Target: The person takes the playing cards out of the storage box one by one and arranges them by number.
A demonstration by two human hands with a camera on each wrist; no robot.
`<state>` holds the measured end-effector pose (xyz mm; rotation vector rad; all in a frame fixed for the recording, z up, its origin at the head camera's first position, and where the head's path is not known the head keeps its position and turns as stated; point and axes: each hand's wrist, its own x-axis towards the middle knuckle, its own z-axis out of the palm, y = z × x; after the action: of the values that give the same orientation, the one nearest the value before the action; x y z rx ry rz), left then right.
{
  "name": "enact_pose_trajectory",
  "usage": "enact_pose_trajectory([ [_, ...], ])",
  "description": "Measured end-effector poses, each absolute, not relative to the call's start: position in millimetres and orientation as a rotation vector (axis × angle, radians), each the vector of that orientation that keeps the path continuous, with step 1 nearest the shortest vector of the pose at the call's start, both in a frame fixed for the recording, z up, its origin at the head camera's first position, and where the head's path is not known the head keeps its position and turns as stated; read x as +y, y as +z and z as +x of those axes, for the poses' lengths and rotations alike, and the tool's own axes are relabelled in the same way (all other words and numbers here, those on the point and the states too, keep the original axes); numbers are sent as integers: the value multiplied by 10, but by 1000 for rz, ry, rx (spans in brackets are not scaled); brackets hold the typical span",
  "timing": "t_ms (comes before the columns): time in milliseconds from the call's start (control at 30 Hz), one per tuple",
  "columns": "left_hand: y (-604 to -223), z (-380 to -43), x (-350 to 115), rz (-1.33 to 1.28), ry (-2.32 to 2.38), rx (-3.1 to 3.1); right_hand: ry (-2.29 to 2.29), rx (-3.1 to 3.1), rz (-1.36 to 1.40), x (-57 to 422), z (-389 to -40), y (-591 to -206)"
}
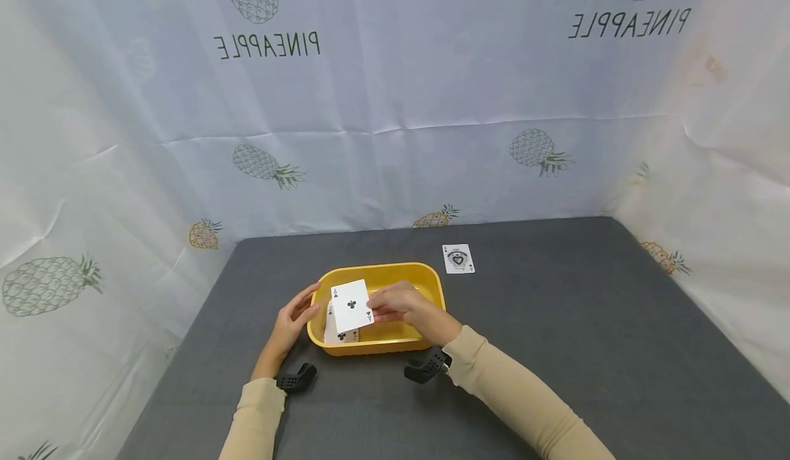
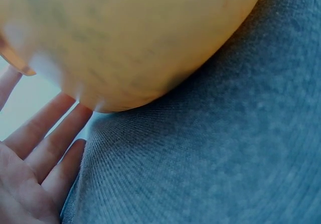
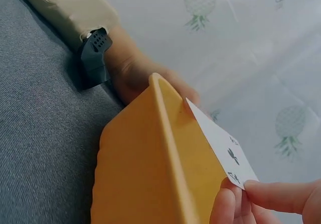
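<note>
My right hand (image 1: 404,306) pinches an ace of clubs card (image 1: 352,306) by its right edge, thumb on the face. The card is above the left part of a yellow plastic tub (image 1: 398,342). In the right wrist view the thumb and fingers (image 3: 273,196) grip the card's (image 3: 225,153) near corner. Beneath it, other playing cards (image 1: 333,330) lie in the tub, partly covered. My left hand (image 1: 293,319) rests at the tub's left side with fingers fairly straight, touching the rim. In the left wrist view those fingers (image 2: 52,141) spread against the tub's outer wall (image 2: 125,48).
Another ace card (image 1: 458,259), with a large ornate emblem, lies face up on the dark grey table (image 1: 555,323), behind and right of the tub. White pineapple-print curtains (image 1: 395,103) stand around the table's back and sides. A black wrist device (image 1: 426,365) sits on each wrist.
</note>
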<state>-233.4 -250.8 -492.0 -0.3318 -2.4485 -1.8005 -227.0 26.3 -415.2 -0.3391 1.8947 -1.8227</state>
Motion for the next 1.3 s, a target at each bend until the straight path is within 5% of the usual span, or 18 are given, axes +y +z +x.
enact_pose_trajectory([
  [300, -4909, -2331, -2498, -352, -1826, -2421, -1735, 1984, 120, 294, -2418, -3958],
  [1300, -4917, -2316, -2499, -395, -1825, -2406, -1734, 2181, 268, 1273, -2772, -3776],
])
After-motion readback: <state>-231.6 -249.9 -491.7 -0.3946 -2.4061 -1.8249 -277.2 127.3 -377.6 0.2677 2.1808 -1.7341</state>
